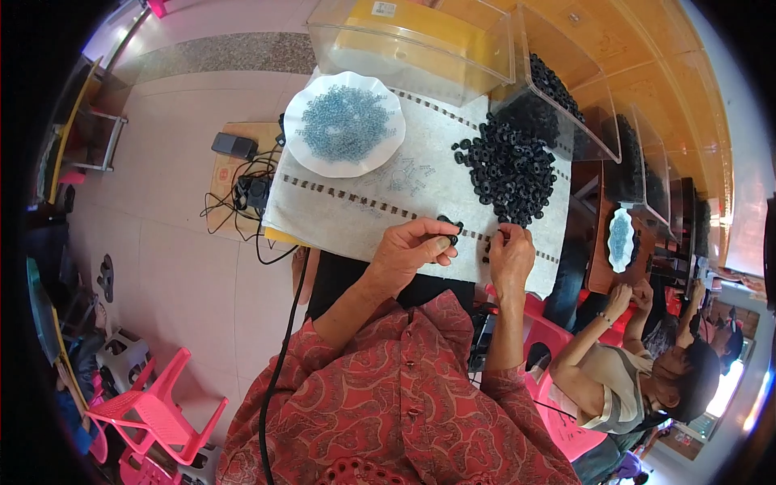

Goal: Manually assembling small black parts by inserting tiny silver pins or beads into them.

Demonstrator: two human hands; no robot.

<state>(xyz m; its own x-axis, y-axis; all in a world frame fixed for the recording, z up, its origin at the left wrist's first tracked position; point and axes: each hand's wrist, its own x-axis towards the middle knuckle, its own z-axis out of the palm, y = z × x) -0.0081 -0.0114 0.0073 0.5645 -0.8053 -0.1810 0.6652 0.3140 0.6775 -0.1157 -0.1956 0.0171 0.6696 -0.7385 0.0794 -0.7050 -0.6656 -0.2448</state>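
Observation:
My left hand point(414, 252) is over the front part of the cloth-covered table point(323, 222), its thumb and forefinger pinched on a small round black part point(452, 240). More black pieces point(444, 219) show just beyond those fingertips. At the near edge of a heap of small black ring-like parts point(513, 166), my right hand point(511, 252) has its fingers closed together; whatever they hold is hidden. A white scalloped plate point(295, 153) carries many tiny blue-grey pieces point(343, 121), and a few similar ones point(408, 174) lie loose on the cloth.
Clear plastic bins point(412, 48) stand along the far side, one tipped toward the heap with black parts point(554, 85) inside. Black cables point(250, 190) and an adapter point(234, 145) are at the left. A co-worker point(614, 372) sits at right; a pink chair point(166, 408) stands at lower left.

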